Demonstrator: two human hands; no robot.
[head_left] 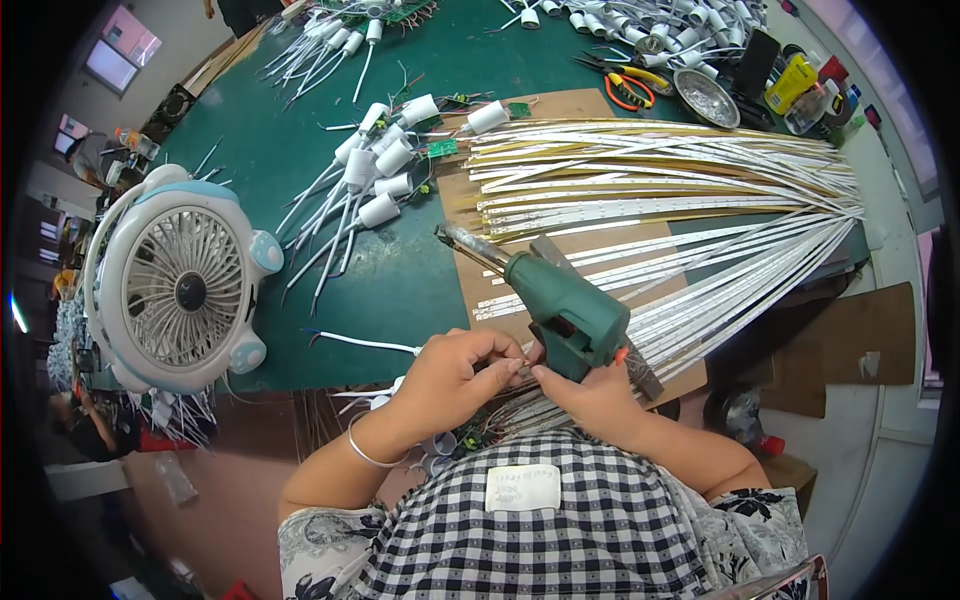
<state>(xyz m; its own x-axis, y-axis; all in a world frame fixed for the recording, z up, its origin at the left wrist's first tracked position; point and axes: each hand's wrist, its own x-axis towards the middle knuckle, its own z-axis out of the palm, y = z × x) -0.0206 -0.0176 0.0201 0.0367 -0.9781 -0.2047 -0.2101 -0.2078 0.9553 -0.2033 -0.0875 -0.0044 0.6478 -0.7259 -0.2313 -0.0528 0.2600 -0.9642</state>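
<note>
My left hand (462, 378), a pale bangle on its wrist, is closed with thumb and forefinger pinched at the fingertips of the other hand. What lies in that pinch is too small to name. My right hand (592, 400) is closed at the handle of a dark green soldering gun (568, 305), which covers most of its fingers. The gun's metal tip (468, 247) points up and left, over the table. Beneath the gun lies a grey metal bar (645, 375). White lamp caps and wires, partly hidden, lie below my hands near the checked apron (540, 540).
A white and blue fan (190, 290) stands at the left. White lamp bases (390, 160) with wires lie mid-table. Bundled LED strips (680, 180) spread across cardboard at the right. Pliers (630, 90), a metal dish (706, 98) and a yellow bottle (790, 85) sit far right.
</note>
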